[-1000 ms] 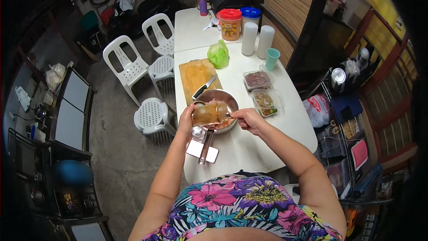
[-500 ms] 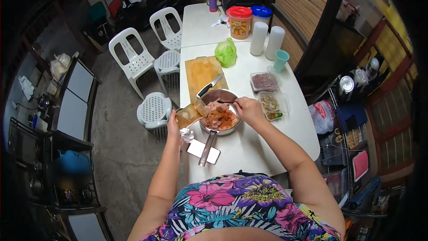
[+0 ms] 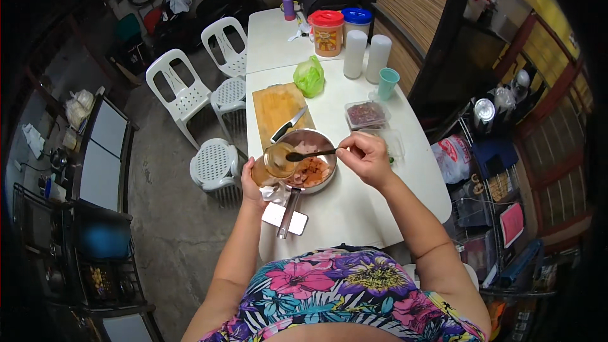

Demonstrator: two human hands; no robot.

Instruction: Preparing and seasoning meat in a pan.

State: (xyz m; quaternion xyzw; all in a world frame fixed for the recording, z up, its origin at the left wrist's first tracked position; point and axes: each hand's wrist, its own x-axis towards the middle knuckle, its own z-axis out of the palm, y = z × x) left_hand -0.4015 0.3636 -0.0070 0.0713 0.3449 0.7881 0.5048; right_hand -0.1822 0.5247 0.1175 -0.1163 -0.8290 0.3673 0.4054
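Head view: a long white table (image 3: 342, 215) is worked at from its near end, and a rectangular wooden cutting board (image 3: 272, 102) is laid on it. Against the board's near edge a round, shiny steel pan (image 3: 320, 140) with a long handle is set; pale pink meat pieces (image 3: 310, 172), partly covered with reddish-brown seasoning, are contained in it. A clear, wide-mouthed jar (image 3: 269, 172) with brownish contents is gripped by the closed left hand (image 3: 250, 182) and tilted over the pan's left side. A slim black spoon (image 3: 322, 152) is pinched by its handle between the thumb and fingers of the right hand (image 3: 369, 157), its bowl at the jar's mouth; whether it is inside cannot be told. Spooning from the jar is judged to be in hand; for the next move, a steady jar and a level spoon are called for.
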